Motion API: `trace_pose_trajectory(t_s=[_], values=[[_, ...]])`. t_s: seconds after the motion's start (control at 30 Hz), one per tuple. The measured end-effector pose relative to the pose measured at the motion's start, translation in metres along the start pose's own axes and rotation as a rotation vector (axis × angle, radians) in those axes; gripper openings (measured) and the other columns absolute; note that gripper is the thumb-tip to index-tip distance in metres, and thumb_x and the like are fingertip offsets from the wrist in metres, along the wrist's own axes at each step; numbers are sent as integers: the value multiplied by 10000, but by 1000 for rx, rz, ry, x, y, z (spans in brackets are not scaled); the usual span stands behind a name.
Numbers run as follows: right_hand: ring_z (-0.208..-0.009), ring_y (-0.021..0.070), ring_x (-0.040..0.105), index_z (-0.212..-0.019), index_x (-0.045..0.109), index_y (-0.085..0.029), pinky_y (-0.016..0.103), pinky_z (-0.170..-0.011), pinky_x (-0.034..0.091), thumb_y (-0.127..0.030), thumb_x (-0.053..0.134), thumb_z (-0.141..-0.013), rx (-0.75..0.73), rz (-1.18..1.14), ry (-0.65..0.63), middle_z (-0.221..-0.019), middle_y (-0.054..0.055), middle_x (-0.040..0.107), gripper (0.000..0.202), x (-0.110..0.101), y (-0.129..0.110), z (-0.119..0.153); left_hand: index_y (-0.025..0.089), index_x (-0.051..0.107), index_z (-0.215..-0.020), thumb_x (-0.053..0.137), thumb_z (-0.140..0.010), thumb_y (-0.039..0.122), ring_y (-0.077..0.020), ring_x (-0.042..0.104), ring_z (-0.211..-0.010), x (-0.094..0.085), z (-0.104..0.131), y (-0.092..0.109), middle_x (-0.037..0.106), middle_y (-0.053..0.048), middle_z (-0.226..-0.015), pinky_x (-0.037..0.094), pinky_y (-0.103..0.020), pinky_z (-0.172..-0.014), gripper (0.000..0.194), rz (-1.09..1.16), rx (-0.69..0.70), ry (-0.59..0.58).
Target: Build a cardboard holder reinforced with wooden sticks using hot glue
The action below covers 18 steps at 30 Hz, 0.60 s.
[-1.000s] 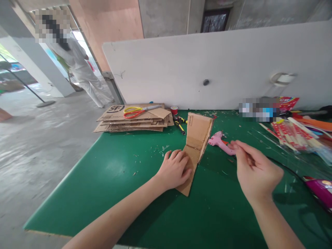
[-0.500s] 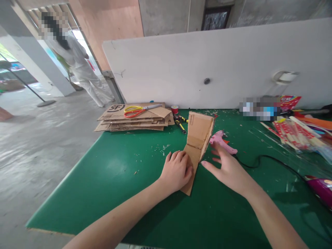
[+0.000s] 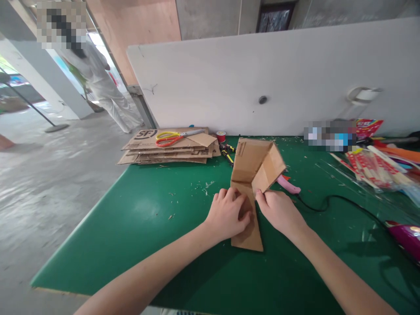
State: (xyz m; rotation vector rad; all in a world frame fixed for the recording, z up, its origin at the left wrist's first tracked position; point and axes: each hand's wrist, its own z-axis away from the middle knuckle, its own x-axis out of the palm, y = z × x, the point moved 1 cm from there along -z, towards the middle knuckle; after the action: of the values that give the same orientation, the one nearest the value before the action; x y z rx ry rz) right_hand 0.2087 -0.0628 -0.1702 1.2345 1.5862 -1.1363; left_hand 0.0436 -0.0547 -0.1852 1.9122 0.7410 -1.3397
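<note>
While L hand [image 3: 229,214] presses flat part, R hand [image 3: 281,213] pinches cardboard's [image 3: 252,159] raised flap [image 3: 269,168] btwn.

The bare left hand [image 3: 228,215] and bare right hand [image 3: 281,213] touch the folded brown cardboard piece [image 3: 251,164]; left of it lie orange-and-yellow-handled scissors [image 3: 179,137].

Illumination moderate and diffuse; brightest at the far-left openings [image 3: 16,79], which are washed out. Pale glare noted on the left of the surface [image 3: 144,223]; broad sheen on the floor [image 3: 62,175]. Soft, dark shadow below the left forearm [image 3: 154,267]. Left hand [image 3: 226,214] and right hand [image 3: 280,212] legible, fine texture smoothed. Wide-angle stretching toward edges. Pixelation masks the person's head [image 3: 62,25].
</note>
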Motion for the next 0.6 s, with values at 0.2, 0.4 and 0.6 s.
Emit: trace_pose_trajectory(t_s=[0.2, 0.4, 0.6], values=[[-620, 190, 642, -678, 634, -133, 268, -561, 376, -256, 283, -959, -73, 12, -101, -662, 115, 686, 467, 1, -1, -33, 213, 575, -1146, 449, -873, 419, -263, 466, -975, -1, -12, -11, 512, -83, -1154, 446, -396, -844, 364, -10, -72, 46], [-640, 173, 646, -752, 646, -137, 258, -609, 383, -279, 241, -984, -104, -62, -168, -722, 102, 702, 488, 14, -3, -47, 251, 579, -1157, 421, -878, 488, -292, 471, -978, 7, -13, -21, 544, -78, -1128, 426, -440, -815, 399, -91, -95, 28], [-660, 213, 660, -774, 661, -116, 276, -591, 385, -272, 239, -979, -121, 51, -132, -692, 128, 694, 494, 19, -3, -46, 249, 553, -1187, 423, -884, 441, -303, 448, -1065, 13, -12, -18, 567, -30, -1229, 403, -457, -841, 382, -80, -72, 51]])
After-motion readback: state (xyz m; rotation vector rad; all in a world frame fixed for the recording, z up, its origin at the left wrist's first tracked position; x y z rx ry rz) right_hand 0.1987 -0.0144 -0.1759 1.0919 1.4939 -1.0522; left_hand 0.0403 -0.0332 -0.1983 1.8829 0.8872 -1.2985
